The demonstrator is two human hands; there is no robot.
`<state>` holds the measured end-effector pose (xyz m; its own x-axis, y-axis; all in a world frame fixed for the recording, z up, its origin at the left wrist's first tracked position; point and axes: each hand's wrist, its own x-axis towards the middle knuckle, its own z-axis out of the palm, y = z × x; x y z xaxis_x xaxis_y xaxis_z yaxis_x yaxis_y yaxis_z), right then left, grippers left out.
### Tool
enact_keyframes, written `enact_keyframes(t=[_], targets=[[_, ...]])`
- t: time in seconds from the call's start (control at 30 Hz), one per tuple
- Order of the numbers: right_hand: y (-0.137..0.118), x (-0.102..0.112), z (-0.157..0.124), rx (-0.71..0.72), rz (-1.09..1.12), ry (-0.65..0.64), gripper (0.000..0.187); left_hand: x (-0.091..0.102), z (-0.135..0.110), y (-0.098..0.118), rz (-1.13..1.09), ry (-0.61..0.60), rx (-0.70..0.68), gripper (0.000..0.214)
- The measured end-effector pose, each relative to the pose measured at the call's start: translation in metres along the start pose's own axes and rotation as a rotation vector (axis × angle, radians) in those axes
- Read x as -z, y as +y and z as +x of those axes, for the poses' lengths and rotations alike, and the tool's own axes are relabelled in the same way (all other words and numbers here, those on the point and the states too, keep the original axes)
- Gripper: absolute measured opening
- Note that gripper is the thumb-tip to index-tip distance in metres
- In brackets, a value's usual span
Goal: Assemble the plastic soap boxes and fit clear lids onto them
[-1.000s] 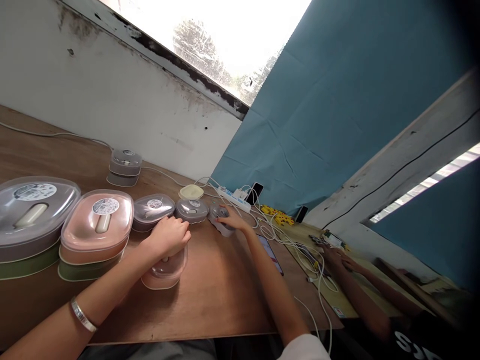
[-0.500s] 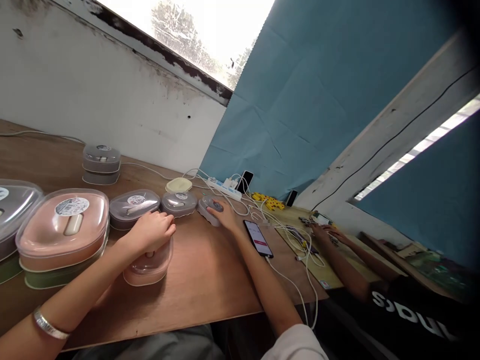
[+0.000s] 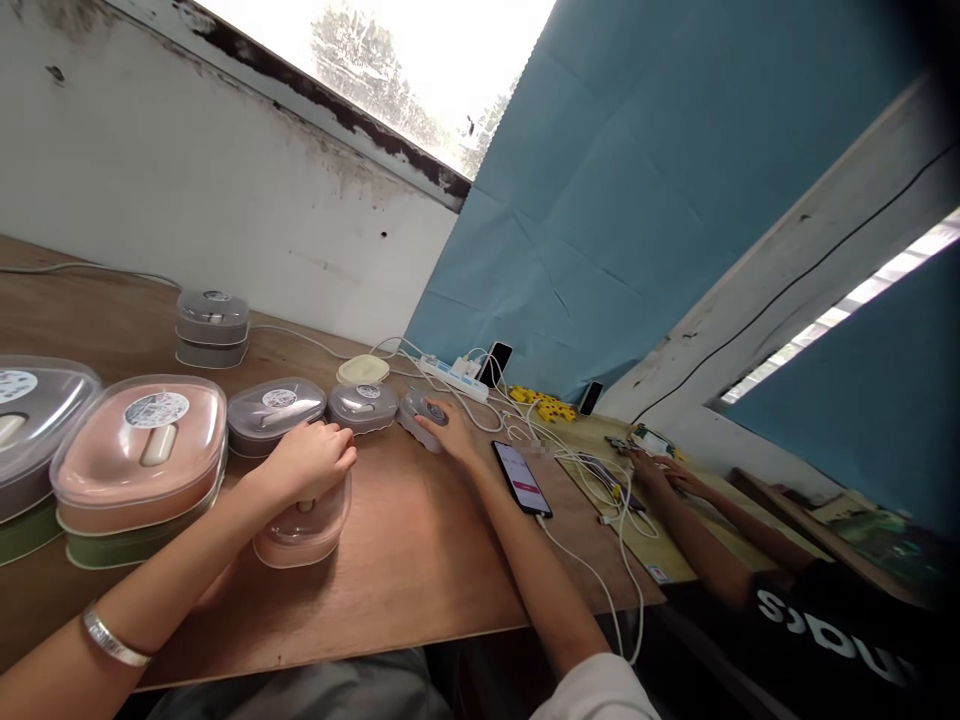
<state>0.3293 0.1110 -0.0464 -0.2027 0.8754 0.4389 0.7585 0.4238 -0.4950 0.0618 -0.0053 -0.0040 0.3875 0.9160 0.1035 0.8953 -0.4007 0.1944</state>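
My left hand (image 3: 313, 460), its fingers curled closed, rests over a small pink lunch box (image 3: 300, 548) with a clear lid. What those fingers hold, if anything, is hidden. Farther right, my right hand (image 3: 451, 430) has its fingers around the near side of a small grey lunch box (image 3: 420, 425). Two more grey lunch boxes, a small one (image 3: 364, 408) and a larger one (image 3: 274, 412), stand in a row to its left. A large pink lunch box (image 3: 142, 450) stacked on a green layer (image 3: 127, 545) sits by my left forearm.
Another large grey box (image 3: 52, 400) is at the left edge; stacked grey boxes (image 3: 212, 330) stand by the wall. A yellow lid (image 3: 362, 369), a power strip (image 3: 454, 378), white cables and a phone (image 3: 521, 478) lie around. A co-worker's arms (image 3: 694, 520) are at the right.
The view has shifted slightly, so everything sits a little farther right in the picture. Both hands stay at the same boxes.
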Motion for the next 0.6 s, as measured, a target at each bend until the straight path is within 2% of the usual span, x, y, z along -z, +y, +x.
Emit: enact_keyframes(t=[0.6], targets=[[-0.0071, -0.0012, 0.0029, -0.007, -0.039, 0.0, 0.046, -0.0031, 0.0011, -0.0012, -0.002, 0.014, -0.009, 0.038]])
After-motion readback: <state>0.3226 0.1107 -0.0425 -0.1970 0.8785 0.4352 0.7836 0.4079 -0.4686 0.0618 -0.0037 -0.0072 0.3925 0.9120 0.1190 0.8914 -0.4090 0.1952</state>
